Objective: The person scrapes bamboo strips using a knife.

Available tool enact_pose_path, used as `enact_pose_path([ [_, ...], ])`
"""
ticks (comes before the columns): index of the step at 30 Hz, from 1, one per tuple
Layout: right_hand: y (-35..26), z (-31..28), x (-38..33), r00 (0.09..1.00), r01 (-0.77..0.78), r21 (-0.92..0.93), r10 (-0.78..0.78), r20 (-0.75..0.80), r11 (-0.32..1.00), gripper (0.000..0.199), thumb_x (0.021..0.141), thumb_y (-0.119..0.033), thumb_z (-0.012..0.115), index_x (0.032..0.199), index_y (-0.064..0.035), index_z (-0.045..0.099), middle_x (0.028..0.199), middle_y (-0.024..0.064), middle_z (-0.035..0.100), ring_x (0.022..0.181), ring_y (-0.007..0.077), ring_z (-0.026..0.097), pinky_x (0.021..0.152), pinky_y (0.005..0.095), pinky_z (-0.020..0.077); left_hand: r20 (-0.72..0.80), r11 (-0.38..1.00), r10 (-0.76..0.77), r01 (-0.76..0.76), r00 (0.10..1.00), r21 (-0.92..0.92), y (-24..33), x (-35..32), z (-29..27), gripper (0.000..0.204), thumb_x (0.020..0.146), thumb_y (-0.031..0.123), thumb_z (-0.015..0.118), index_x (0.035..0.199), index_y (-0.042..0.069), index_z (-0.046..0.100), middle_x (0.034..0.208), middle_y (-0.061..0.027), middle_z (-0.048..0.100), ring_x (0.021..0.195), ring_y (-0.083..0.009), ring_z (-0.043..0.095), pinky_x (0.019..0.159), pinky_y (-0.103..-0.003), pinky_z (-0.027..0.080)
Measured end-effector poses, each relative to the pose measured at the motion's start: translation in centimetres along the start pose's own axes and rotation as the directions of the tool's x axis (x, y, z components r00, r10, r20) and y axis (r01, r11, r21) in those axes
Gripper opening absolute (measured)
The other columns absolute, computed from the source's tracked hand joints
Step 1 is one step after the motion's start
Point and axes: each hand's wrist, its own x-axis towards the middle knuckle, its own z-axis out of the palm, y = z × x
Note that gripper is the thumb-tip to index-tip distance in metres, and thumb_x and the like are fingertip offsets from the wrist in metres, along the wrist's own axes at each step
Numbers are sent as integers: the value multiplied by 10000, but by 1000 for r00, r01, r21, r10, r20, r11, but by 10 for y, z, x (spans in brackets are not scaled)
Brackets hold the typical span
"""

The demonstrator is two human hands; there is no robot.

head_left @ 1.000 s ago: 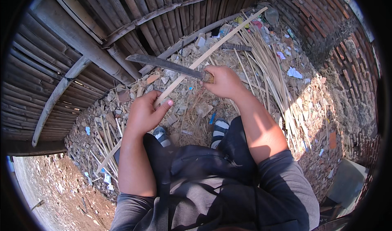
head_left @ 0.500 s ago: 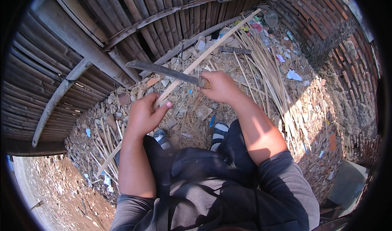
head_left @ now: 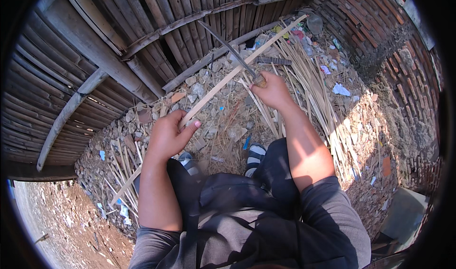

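A long, pale bamboo strip (head_left: 223,82) slants from the lower left up to the far right. Around its middle part my left hand (head_left: 170,132) is closed, thumb along the near side. My right hand (head_left: 273,92) grips the wooden handle of a machete (head_left: 230,47), whose dark blade points up and to the left. The blade crosses the strip well beyond my left hand; whether its edge touches the strip I cannot tell.
A bundle of split bamboo strips (head_left: 319,91) lies to the right, with shorter strips (head_left: 124,162) at the left. A bamboo wall (head_left: 190,12) closes off the far side, a brick wall (head_left: 363,12) the right. Rubble and litter (head_left: 228,121) cover the ground around my sandalled feet.
My right hand has moved outward and to the right along the strip. The machete's blade has swung from nearly sideways to pointing steeply away. My left hand stays in place.
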Motion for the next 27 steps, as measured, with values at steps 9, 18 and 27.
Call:
enact_pose_path([
  [9, -39, 6, -12, 882, 321, -91, -262, 392, 943, 412, 817, -316, 827, 1097, -37, 710, 918, 248, 704, 914, 441, 694, 793, 493, 541, 47, 999, -46, 45, 998, 14, -1, 0, -1, 332, 913, 313, 811, 1007, 12, 704, 682, -70, 635, 615, -149, 575, 596, -344, 459],
  [18, -7, -5, 2, 986, 86, 26, -89, 144, 996, 457, 829, -327, 814, 1187, -61, 717, 998, 246, 730, 966, 431, 705, 855, 474, 552, 14, 1000, 6, -6, 1000, -3, 1, 0, -1, 340, 917, 331, 804, 999, 15, 709, 669, -63, 626, 607, -147, 569, 590, -346, 458],
  [27, -17, 9, -5, 964, 127, -36, -115, 239, 991, 424, 827, -301, 824, 1130, -27, 712, 950, 240, 719, 907, 414, 704, 826, 455, 548, 38, 1000, -11, 12, 999, -3, -2, 1, 0, 429, 897, 434, 794, 966, 17, 724, 632, -136, 624, 586, -303, 644, 597, -414, 499],
])
